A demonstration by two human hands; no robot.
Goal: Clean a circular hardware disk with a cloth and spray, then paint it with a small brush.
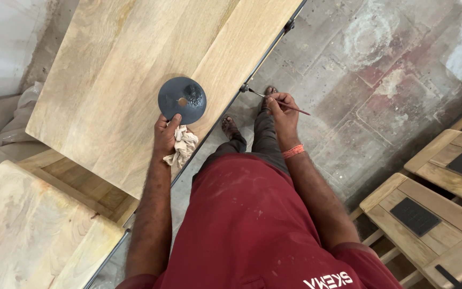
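Note:
My left hand (pixel 165 134) grips the near edge of a dark grey round dish (pixel 182 99) smeared with paint, resting on a pale wooden tabletop (pixel 118 69); a crumpled off-white rag (pixel 182 147) is tucked under the same hand. My right hand (pixel 282 113) pinches a thin paintbrush (pixel 274 100), its tip touching the black metal frame (pixel 245 88) along the tabletop's edge. An orange band circles my right wrist. I stand in a dark red shirt beside the table, bare feet on the floor.
Another pale wooden top (pixel 33 235) lies at lower left. Wooden furniture pieces with dark inset panels (pixel 415 217) stand at lower right. The stained concrete floor (pixel 380 69) spreads to the right. A white wall (pixel 1 43) is at the far left.

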